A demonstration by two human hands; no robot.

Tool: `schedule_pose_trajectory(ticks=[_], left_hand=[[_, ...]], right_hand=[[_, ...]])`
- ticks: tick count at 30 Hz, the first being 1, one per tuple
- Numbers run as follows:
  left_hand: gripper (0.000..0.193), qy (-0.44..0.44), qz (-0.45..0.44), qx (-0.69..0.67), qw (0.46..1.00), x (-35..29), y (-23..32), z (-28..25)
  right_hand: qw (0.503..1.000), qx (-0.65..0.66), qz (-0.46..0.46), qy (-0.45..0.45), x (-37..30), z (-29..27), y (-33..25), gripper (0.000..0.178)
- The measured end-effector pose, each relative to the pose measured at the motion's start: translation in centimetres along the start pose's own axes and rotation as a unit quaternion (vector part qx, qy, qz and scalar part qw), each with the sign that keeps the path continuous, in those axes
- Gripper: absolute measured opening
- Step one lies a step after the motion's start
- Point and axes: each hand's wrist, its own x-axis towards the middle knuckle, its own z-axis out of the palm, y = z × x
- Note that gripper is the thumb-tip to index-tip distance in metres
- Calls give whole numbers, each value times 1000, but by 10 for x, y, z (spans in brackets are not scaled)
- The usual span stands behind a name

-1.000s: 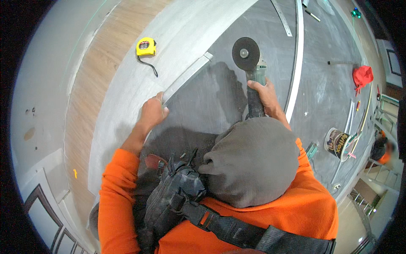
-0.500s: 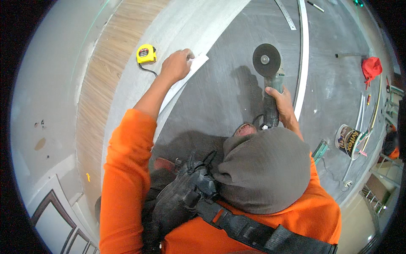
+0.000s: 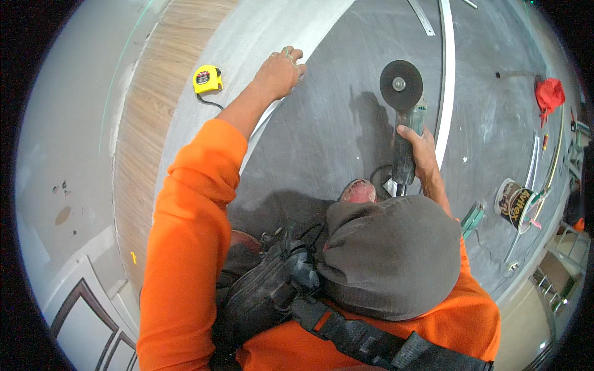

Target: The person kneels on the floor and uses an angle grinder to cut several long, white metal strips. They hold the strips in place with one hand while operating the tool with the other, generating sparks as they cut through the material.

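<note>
An angle grinder (image 3: 403,148) with a dark cutting disc (image 3: 401,85) is in my right hand (image 3: 424,151), which wraps around its body. The disc points away from me, above the dark grey floor. My left hand (image 3: 281,73) lies palm down at the edge of a light grey board (image 3: 232,52), its fingers slightly apart. Beneath that hand and wrist runs a narrow white strip (image 3: 267,116); its far end is hidden by the hand. On the board, left of my left hand, sits a yellow tape measure (image 3: 208,79) with a black strap.
A long white strip (image 3: 445,80) lies right of the grinder, near a metal ruler (image 3: 422,17). Farther right are a red cloth bag (image 3: 549,96), a bucket (image 3: 513,204) and a green tool (image 3: 473,219). Wood-look flooring (image 3: 139,123) borders the wall at left.
My left hand has moved away and to the right, now covering the strip's end, its fingers spreading. The grinder stays in my right hand, shifted slightly right in view.
</note>
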Motion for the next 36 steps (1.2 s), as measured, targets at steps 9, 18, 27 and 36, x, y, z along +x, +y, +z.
schedule_pose_trajectory(ticks=[9, 18, 27, 36], left_hand=[[29, 118, -156, -117, 974, 3, -7, -19], [32, -29, -82, 57, 995, 4, 9, -19], [59, 15, -546, -328, 771, -6, -37, 28], [58, 207, -356, -77, 908, -167, 10, 72]], right_hand=[[999, 35, -6, -18, -3, -9, -2, 62], [1000, 9, -24, -7, -1, -11, 0, 61], [999, 48, 4, 7, -1, -13, -2, 51], [999, 45, 5, 14, -1, -10, -1, 47]])
